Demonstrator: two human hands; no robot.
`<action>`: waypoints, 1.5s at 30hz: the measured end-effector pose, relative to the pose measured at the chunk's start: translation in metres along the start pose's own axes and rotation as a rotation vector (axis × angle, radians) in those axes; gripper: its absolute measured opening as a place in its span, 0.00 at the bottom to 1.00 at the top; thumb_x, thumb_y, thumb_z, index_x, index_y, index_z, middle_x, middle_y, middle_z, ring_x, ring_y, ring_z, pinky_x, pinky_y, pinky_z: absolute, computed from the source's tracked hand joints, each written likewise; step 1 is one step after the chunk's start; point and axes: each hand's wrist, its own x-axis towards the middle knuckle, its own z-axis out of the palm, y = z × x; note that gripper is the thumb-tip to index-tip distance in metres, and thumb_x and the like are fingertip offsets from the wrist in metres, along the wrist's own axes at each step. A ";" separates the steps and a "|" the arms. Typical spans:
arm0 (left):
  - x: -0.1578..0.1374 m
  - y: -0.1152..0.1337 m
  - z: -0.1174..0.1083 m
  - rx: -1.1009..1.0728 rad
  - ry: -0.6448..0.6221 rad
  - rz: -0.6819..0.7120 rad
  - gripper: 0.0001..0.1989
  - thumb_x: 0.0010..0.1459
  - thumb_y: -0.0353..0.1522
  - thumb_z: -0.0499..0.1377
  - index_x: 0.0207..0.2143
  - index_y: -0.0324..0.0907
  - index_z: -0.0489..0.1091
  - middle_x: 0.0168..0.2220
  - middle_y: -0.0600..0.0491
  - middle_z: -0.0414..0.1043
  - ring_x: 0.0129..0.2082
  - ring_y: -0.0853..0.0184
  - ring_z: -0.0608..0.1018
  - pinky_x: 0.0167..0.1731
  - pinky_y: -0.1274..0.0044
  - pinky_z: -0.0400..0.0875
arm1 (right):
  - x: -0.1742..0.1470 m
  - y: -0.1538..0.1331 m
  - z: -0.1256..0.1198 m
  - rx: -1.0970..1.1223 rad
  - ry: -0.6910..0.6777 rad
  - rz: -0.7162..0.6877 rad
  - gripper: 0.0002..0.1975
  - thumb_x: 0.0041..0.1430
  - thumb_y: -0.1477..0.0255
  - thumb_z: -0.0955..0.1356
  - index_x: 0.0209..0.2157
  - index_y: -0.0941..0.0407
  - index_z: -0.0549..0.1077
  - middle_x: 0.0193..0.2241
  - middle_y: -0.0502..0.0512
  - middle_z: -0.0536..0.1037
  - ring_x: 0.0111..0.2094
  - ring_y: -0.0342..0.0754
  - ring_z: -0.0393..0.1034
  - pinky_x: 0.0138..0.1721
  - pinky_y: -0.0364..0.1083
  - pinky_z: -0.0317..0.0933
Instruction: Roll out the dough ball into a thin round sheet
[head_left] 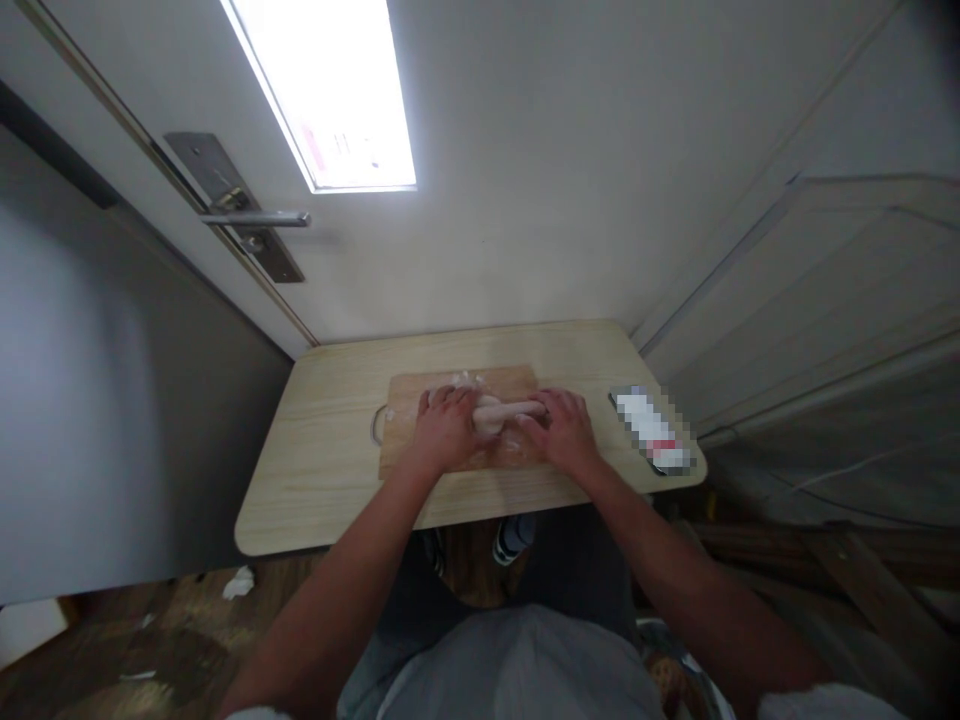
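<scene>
- Right hand [561, 428] grips pale roll [511, 411]; left hand [448, 424] curls at other end, grip unclear.
- Looks like rolling step on cutting board [397, 440]; next move likely needs even pressure.

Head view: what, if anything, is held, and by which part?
Pale rod: left hand at its left end, right hand at its right; gripped or pressed, can't tell.

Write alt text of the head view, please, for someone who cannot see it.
A person's left hand and right hand touch a pale, rod-shaped object over clear plastic film on a rectangular brown wooden board, on a pale wood-grain table.
</scene>
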 end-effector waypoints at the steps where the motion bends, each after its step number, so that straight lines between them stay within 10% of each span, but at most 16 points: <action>1: 0.003 -0.003 -0.001 -0.005 -0.016 0.017 0.34 0.52 0.50 0.64 0.59 0.48 0.66 0.60 0.47 0.69 0.61 0.50 0.67 0.61 0.57 0.57 | -0.001 -0.001 -0.001 -0.005 -0.004 0.007 0.22 0.59 0.53 0.68 0.48 0.54 0.75 0.49 0.60 0.75 0.51 0.57 0.63 0.55 0.55 0.56; 9: 0.014 -0.021 -0.008 -0.147 -0.113 0.134 0.37 0.48 0.51 0.67 0.58 0.48 0.69 0.60 0.48 0.70 0.61 0.52 0.69 0.62 0.64 0.60 | 0.004 -0.015 -0.005 -0.065 -0.006 0.119 0.22 0.55 0.50 0.71 0.40 0.54 0.76 0.41 0.60 0.74 0.45 0.57 0.63 0.46 0.53 0.59; 14: 0.012 -0.026 -0.008 -0.280 0.049 -0.006 0.26 0.64 0.49 0.54 0.56 0.43 0.71 0.57 0.47 0.73 0.59 0.59 0.71 0.60 0.68 0.62 | 0.009 -0.026 -0.001 -0.055 -0.044 0.105 0.21 0.54 0.51 0.71 0.38 0.54 0.75 0.39 0.58 0.74 0.46 0.57 0.63 0.45 0.52 0.57; 20: 0.013 -0.020 0.002 -0.020 0.136 -0.216 0.22 0.69 0.44 0.47 0.52 0.42 0.72 0.54 0.44 0.74 0.55 0.54 0.72 0.56 0.61 0.63 | 0.020 -0.038 -0.002 -0.117 -0.105 0.093 0.19 0.61 0.51 0.66 0.39 0.52 0.77 0.43 0.58 0.76 0.46 0.57 0.63 0.45 0.52 0.56; 36: 0.043 -0.034 0.009 0.065 0.129 -0.236 0.23 0.70 0.43 0.42 0.55 0.49 0.70 0.57 0.47 0.70 0.56 0.51 0.69 0.55 0.56 0.60 | 0.051 -0.031 0.020 -0.194 -0.054 -0.016 0.22 0.70 0.59 0.58 0.53 0.55 0.75 0.58 0.60 0.73 0.61 0.61 0.56 0.59 0.60 0.45; 45: 0.011 -0.016 0.008 0.110 0.165 -0.205 0.24 0.70 0.42 0.41 0.58 0.46 0.67 0.62 0.46 0.67 0.60 0.51 0.67 0.59 0.52 0.56 | 0.025 -0.031 0.009 -0.199 -0.061 -0.022 0.26 0.69 0.57 0.59 0.59 0.58 0.69 0.60 0.64 0.70 0.62 0.61 0.56 0.59 0.60 0.48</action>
